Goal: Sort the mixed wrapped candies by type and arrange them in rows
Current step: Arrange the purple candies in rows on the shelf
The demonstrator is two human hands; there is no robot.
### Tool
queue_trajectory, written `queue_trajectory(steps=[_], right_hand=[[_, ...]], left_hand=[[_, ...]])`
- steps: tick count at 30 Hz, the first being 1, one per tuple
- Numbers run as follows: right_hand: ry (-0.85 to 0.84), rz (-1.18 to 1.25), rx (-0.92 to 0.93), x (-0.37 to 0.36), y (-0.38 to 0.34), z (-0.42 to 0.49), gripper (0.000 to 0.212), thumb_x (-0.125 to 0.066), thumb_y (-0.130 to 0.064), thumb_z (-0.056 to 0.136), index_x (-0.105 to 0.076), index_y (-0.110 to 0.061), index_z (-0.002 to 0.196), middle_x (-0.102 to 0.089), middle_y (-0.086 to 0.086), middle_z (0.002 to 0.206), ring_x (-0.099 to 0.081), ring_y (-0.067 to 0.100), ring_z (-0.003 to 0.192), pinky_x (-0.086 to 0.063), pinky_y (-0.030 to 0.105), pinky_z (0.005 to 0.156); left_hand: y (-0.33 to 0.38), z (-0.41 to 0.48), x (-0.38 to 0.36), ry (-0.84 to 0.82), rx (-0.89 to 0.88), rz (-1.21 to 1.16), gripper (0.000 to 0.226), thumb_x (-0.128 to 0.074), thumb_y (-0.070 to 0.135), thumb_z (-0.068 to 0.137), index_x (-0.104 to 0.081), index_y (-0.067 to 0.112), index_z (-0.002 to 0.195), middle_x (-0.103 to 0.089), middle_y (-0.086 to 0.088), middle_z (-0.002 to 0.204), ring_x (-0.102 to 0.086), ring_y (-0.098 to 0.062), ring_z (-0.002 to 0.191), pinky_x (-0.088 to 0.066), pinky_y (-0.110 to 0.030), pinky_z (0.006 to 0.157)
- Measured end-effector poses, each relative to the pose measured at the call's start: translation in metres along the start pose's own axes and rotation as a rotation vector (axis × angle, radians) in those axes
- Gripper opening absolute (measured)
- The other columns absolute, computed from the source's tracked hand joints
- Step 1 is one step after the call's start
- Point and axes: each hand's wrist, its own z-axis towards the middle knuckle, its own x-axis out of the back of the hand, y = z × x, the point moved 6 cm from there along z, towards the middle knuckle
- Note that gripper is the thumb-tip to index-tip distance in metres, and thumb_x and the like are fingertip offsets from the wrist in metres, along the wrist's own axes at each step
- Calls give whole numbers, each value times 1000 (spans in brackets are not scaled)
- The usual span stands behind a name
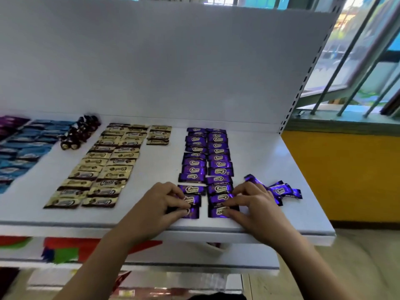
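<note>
Two rows of purple wrapped candies [206, 161] run from the shelf's back toward its front edge. My left hand [161, 202] presses its fingertips on the nearest purple candy of the left row [192, 212]. My right hand [251, 202] rests its fingers on the nearest purple candy of the right row [216, 212]. A small loose heap of purple candies [281, 189] lies just right of my right hand. Left of the purple rows lie two long rows of gold candies [104, 169] plus a short gold row [159, 135].
The white shelf [151, 169] has a white back panel [173, 61]. Dark twist-wrapped candies [80, 132] and rows of blue candies [26, 148] sit at the left. A lower shelf [194, 258] shows below. A barred window [357, 61] and yellow wall [346, 174] stand at the right.
</note>
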Motion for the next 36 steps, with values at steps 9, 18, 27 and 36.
queue_trajectory(steps=[9,18,27,36], right_hand=[[99,-33,11,-9,-6,-9,35,-48,-53,86,-75,-35,100,-66,-13,108,-60,19,98,-47,42,85],[113,-61,48,-8,-14,-9,35,-46,-51,87,-75,-35,99,-67,-18,103,-58,14,94,-46,35,82],[229,-16,-153,47,56,-3,22,-69,-21,86,-74,-22,107,-68,-2,109,-59,20,100,-46,31,87],[-123,-76,-159,62,113,2,30,-65,-38,88,-63,-43,118,-51,-14,120,-45,9,114,-35,26,101]], left_hand=[[-1,1,-7,62,-83,3,28,-60,42,90,-71,33,114,-49,20,110,-40,3,109,-37,-13,89],[-7,2,-12,125,-54,6,51,-48,63,84,-63,35,125,-50,23,124,-36,8,119,-36,-17,97],[2,14,-3,157,-72,1,43,-51,51,85,-66,33,120,-52,23,120,-39,6,117,-39,-19,96],[97,132,-38,-149,-279,130,34,-53,37,97,-60,28,129,-52,7,132,-44,-12,121,-36,-33,105]])
